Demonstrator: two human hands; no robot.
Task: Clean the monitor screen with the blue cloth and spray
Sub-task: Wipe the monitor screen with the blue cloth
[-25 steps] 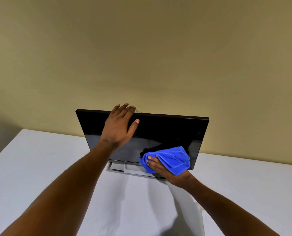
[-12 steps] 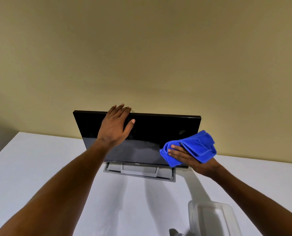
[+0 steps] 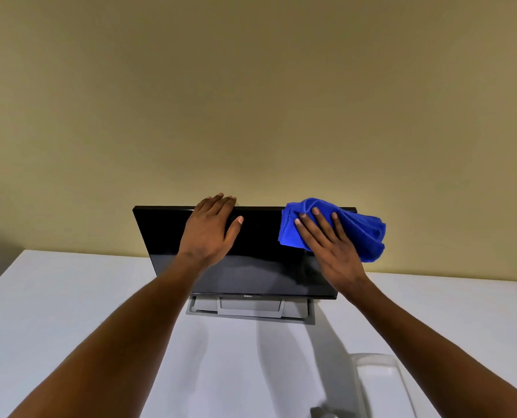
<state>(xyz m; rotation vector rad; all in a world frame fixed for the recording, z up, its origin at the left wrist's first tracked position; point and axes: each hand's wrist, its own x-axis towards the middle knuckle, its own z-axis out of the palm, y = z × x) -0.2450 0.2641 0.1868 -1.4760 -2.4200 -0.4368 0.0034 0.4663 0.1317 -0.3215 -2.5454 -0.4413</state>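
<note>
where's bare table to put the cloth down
Widest bare patch: the table left of the monitor and left arm. Another lies between both forearms, in front of the stand. Crowded near right, where the clear container and a grey object sit.

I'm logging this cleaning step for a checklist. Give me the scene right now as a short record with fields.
left hand: rests on the top edge of the monitor, fingers fairly straight
right hand: flat, presses the blue cloth against the screen
cloth position: upper right corner of the screen, part reaching past the edge
monitor state: dark, on its grey stand
table: white, with a clear tub at the near right
spray: not clearly in view
</note>
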